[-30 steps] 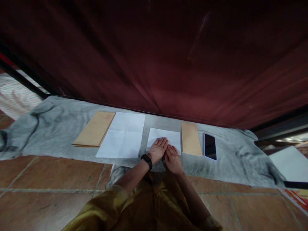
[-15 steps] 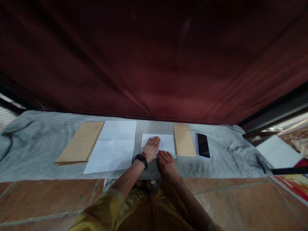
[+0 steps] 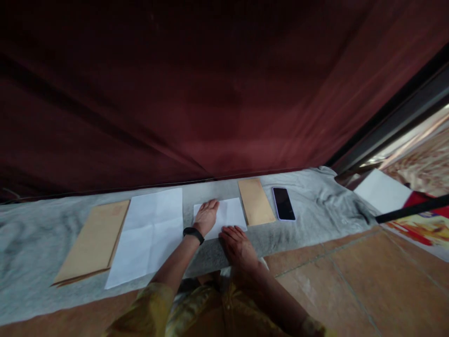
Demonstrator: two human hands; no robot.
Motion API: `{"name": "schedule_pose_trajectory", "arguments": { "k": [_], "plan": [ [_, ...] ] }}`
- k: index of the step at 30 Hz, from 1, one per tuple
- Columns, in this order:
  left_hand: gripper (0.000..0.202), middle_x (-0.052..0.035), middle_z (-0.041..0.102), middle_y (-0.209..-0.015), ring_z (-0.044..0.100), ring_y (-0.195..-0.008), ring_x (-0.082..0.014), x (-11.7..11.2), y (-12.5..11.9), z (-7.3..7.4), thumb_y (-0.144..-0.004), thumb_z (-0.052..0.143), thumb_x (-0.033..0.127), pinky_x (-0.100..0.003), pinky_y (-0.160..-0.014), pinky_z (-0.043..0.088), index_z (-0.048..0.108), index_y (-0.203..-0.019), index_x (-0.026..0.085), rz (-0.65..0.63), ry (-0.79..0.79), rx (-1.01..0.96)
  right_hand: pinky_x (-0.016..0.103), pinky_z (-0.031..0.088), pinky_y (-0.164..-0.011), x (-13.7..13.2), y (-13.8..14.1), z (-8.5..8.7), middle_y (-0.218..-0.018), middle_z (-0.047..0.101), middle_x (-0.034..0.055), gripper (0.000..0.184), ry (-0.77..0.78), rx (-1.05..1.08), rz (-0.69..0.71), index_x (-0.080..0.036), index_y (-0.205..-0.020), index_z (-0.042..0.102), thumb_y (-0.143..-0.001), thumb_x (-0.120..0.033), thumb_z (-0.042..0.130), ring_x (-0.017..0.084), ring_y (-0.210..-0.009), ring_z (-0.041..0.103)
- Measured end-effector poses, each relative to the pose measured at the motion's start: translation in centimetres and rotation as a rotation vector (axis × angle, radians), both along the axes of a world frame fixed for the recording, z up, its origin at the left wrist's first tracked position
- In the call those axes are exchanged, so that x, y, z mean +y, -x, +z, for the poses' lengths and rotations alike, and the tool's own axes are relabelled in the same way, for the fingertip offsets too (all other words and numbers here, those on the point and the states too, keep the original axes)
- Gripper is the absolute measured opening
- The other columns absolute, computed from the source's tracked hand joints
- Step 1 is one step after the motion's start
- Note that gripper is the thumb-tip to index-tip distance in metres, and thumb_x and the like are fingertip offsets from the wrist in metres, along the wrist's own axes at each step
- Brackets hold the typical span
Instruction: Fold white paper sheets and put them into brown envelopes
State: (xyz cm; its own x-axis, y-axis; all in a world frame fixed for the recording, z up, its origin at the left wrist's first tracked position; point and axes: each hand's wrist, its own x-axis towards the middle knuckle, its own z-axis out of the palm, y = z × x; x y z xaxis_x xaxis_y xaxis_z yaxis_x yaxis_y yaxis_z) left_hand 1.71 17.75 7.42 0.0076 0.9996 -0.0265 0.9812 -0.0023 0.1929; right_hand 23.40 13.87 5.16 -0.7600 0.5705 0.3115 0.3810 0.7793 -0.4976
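Observation:
My left hand [image 3: 205,216], with a black band on the wrist, lies flat and open on a small folded white sheet [image 3: 229,213] on a grey cloth [image 3: 31,229]. My right hand [image 3: 237,243] rests open on the cloth at the sheet's near edge, its fingertips touching the paper. A brown envelope [image 3: 256,201] lies just right of the sheet. To the left of it lies a larger creased white sheet [image 3: 149,234], with more brown envelopes [image 3: 93,241] stacked beyond that.
A black phone [image 3: 283,203] lies on the cloth right of the envelope. A dark red curtain [image 3: 210,93] hangs behind the cloth. Brown floor tiles [image 3: 351,285] run along the near side. Another white sheet [image 3: 382,191] and a dark bar [image 3: 414,208] are at the far right.
My left hand slid left across the small sheet and my right hand drew back to its near edge. The view swung to the right.

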Motion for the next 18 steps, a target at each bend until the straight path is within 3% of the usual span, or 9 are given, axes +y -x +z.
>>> {"name": "schedule_pose_trajectory", "arguments": {
  "k": [6, 12, 18],
  "plan": [
    [0.042, -0.0175, 0.059, -0.136, 0.053, -0.125, -0.0294, 1.0, 0.0, 1.3, -0.095, 0.043, 0.02, -0.043, -0.107, 0.04, 0.056, -0.135, 0.012, 0.043, 0.003, -0.013, 0.049, 0.036, -0.117, 0.0, 0.0, 0.8, -0.137, 0.062, 0.0091, 0.038, 0.03, 0.036, -0.012, -0.023, -0.129, 0.062, -0.093, -0.016, 0.054, 0.024, -0.128, 0.055],
    [0.034, -0.0165, 0.061, -0.127, 0.053, -0.122, -0.0305, 2.4, 0.1, 2.1, -0.091, 0.054, 0.024, -0.043, -0.106, 0.039, 0.062, -0.122, 0.014, 0.128, 0.027, -0.042, 0.045, 0.036, -0.115, -0.1, 0.1, 0.7, -0.133, 0.064, 0.007, 0.039, 0.034, 0.08, -0.025, -0.024, -0.131, 0.06, -0.094, -0.017, 0.054, 0.022, -0.124, 0.056],
    [0.016, -0.0106, 0.067, -0.106, 0.058, -0.11, -0.0277, 4.1, 1.2, 2.7, -0.082, 0.065, 0.028, -0.04, -0.098, 0.043, 0.068, -0.094, 0.018, 0.195, 0.086, -0.167, 0.044, 0.035, -0.115, -0.2, 0.2, 0.4, -0.131, 0.065, 0.0066, 0.035, 0.012, 0.059, -0.038, -0.024, -0.129, 0.06, -0.095, -0.02, 0.055, 0.02, -0.123, 0.056]
  ]
}}
